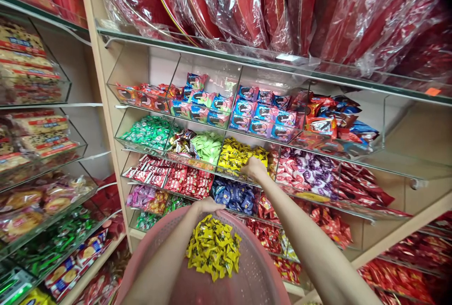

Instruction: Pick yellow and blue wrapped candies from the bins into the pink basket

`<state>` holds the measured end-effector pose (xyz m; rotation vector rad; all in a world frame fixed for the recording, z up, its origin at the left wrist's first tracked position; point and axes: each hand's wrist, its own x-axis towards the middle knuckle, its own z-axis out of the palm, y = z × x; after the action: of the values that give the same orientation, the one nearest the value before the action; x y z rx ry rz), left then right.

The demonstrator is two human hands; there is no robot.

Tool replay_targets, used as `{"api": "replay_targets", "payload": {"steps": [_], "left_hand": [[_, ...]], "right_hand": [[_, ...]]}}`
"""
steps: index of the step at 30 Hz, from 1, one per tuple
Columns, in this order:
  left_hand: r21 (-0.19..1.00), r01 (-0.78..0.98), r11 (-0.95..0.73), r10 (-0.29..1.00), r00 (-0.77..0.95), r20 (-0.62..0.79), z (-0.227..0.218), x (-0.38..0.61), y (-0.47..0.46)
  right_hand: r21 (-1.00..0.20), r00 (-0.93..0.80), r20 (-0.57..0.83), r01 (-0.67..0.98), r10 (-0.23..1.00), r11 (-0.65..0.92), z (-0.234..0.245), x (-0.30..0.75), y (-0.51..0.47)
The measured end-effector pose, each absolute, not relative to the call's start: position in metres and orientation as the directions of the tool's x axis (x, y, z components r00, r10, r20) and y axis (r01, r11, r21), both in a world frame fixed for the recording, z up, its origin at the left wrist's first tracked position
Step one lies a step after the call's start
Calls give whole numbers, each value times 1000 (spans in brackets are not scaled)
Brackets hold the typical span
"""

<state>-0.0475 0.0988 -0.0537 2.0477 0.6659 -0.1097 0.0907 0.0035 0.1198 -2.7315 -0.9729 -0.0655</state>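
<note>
A large pink plastic basket (155,248) stands out in front of me, with a heap of yellow-wrapped candies (213,248) in it. My left hand (207,205) is closed over the basket's far rim. Beyond it, my right hand (254,168) is at the front of a clear shelf compartment filled with more yellow-wrapped candies (235,152). Its fingers look curled in against those candies; whatever they hold is hidden from view. Just below that compartment sit dark blue wrapped candies (235,196).
Clear dividers split the tiered shelves. Green candies (150,131) lie to the left, purple-and-white ones (310,168) to the right, blue-and-pink packets (261,112) above. A glass shelf edge (247,55) crosses overhead beneath plastic-wrapped red items (243,4). Packaged cakes (42,135) fill the left shelves.
</note>
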Motion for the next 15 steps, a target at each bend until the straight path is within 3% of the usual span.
{"api": "replay_targets", "payload": {"steps": [7, 10, 12, 15], "left_hand": [[732, 532, -426, 421, 833, -360, -53, -48, 93], [711, 547, -442, 450, 821, -352, -54, -49, 91], [702, 558, -442, 449, 815, -365, -54, -49, 91], [705, 557, -439, 431, 819, -380, -53, -49, 92]], "right_hand": [[-127, 721, 279, 683, 634, -720, 116, 96, -17], [-150, 678, 393, 714, 621, -684, 120, 95, -36], [-253, 621, 499, 771, 604, -584, 118, 88, -49], [-547, 549, 532, 804, 645, -234, 93, 65, -61]]}}
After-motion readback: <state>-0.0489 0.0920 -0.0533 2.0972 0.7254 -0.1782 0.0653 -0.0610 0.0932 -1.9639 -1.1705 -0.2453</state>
